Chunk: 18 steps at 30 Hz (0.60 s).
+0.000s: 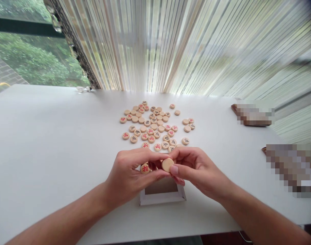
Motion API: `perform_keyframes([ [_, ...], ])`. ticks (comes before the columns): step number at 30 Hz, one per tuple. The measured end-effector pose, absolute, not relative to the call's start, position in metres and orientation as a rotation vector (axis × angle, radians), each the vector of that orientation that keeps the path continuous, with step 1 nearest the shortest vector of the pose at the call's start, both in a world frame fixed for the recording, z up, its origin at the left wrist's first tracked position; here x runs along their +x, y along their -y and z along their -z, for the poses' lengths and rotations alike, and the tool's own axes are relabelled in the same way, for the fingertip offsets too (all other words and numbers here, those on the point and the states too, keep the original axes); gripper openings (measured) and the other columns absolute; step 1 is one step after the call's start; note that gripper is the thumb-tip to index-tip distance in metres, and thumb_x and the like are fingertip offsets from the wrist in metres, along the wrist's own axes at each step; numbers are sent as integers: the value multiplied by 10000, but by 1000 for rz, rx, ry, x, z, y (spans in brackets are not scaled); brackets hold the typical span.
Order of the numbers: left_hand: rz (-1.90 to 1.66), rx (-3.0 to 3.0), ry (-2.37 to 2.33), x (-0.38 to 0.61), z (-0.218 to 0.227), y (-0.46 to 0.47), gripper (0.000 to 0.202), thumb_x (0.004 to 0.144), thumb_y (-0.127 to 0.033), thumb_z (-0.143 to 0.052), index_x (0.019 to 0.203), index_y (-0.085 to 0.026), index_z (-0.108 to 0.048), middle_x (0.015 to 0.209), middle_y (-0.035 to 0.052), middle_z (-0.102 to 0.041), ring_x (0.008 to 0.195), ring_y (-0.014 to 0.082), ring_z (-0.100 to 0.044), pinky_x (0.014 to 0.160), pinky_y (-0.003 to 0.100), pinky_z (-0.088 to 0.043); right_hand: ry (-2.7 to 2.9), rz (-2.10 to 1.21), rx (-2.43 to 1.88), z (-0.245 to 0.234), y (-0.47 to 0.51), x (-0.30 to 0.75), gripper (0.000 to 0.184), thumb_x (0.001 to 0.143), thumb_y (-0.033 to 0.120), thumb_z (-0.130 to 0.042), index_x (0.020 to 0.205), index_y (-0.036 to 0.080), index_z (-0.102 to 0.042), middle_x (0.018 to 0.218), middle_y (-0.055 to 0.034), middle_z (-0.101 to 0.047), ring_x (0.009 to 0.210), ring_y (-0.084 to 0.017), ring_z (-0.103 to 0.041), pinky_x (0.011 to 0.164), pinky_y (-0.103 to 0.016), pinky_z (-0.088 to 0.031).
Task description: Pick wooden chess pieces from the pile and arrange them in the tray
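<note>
My left hand (135, 166) and my right hand (193, 165) meet above a small open box (162, 198) with white edges and a brown bottom. Between their fingertips is a plain-faced wooden Chinese chess piece (167, 165). My right thumb presses on its face, while the left thumb and index finger close at its left side. A piece with a red character (145, 168) shows in the gap of my left hand; whether it is held or rests in the box, I cannot tell. My fingers hide the far part of the box.
Several loose chess pieces (153, 126), some face up with red or black characters, lie spread beyond my hands on the white table (68, 143). Two brown-edged objects, partly blurred, sit at right: one far (254, 115), one nearer (285, 166). A string curtain (155, 47) hangs behind.
</note>
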<state>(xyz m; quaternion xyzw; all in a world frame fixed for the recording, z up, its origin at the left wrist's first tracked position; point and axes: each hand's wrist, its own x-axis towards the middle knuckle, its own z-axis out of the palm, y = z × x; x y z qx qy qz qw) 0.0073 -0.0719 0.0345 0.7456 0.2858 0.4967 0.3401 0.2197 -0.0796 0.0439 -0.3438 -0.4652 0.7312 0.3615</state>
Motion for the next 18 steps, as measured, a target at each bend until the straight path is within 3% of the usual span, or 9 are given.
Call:
perform_keyframes([
  [8, -1314, 2220, -732, 5, -33, 75, 167, 921, -146, -790, 1085, -113, -786, 824, 67, -785, 702, 141, -729, 654, 212, -590, 1094, -1912, -948, -44, 81, 214, 339, 638, 154, -1003, 814, 148, -714, 752, 8, -678, 702, -104, -589, 645, -201, -476],
  [14, -1304, 2264, -738, 5, -32, 77, 175, 946, -161, -769, 1120, -156, -769, 831, 49, -770, 698, 129, -709, 643, 205, -589, 1138, -1871, -939, -46, 84, 215, 263, 717, 194, -965, 770, 139, -713, 654, 26, -649, 582, -70, -508, 522, -166, -386],
  [18, -1316, 2194, -726, 5, -32, 76, 201, 911, -172, -814, 1109, -166, -782, 836, 40, -778, 683, 119, -714, 647, 199, -595, 1196, -1833, -954, -50, 83, 216, 222, 764, 222, -937, 782, 142, -730, 623, 24, -649, 551, -76, -517, 505, -174, -398],
])
